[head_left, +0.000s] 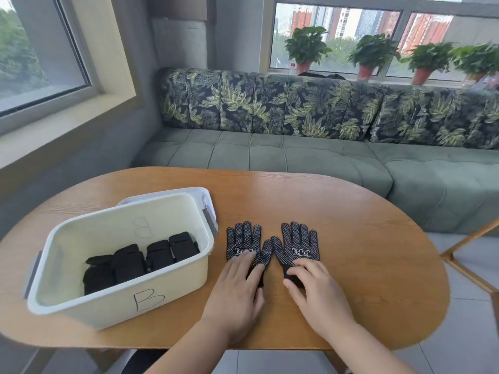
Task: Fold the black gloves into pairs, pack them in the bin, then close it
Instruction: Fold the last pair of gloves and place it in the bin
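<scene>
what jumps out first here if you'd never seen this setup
Two black dotted gloves lie flat, side by side, near the middle of the wooden table, with the left hand and right hand pressing on their cuffs. Left of them stands an open white bin marked B, holding folded black gloves.

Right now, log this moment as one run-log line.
left hand: flat on left glove | right hand: flat on right glove | bin: open, folded pairs inside | lid: behind bin

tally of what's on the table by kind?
Flat gloves: 2, left glove and right glove
Folded glove bundles in bin: 4 visible
Bin: 1
Lid: 1
Total: 8
</scene>
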